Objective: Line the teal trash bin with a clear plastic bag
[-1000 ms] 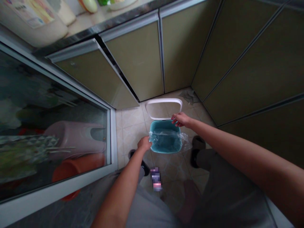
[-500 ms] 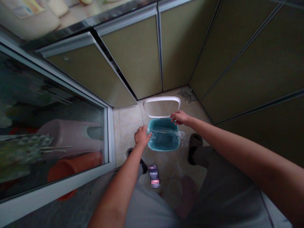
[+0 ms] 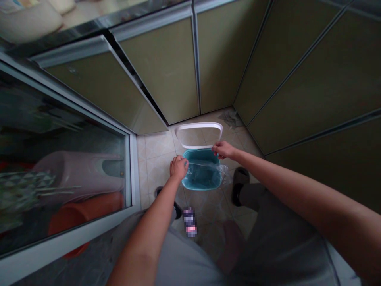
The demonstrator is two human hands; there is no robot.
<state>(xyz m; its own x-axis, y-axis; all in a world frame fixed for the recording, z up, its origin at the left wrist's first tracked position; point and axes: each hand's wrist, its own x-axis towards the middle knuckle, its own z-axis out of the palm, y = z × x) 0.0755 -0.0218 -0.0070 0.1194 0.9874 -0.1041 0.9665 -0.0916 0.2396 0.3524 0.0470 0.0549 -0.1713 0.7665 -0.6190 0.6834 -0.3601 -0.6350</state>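
A teal trash bin [image 3: 202, 185] stands on the floor between my feet, its top open. A clear plastic bag [image 3: 205, 163] lines part of it, stretched across the opening and hanging over the right rim. My left hand [image 3: 178, 167] is closed at the left rim, pinching the bag's edge. At the back right corner of the rim is my right hand [image 3: 224, 149], its fingers curled together; what lies between them is too small to make out. Behind the bin, the white rim ring [image 3: 199, 125] stands tilted up, touching or very near its back edge.
Beige cabinet doors [image 3: 157, 67] rise behind and to the right. On the left is a glass-paned door [image 3: 129, 171], with an orange bucket [image 3: 68, 218] seen through it. A blurred-out dark and pink item [image 3: 189, 222] lies on the tiles. A grey cloth [image 3: 230, 118] lies in the corner.
My right hand has shifted slightly, its fingers drawing closer together at the back right rim. The left hand keeps hold of the bag. The whole view has moved a little.
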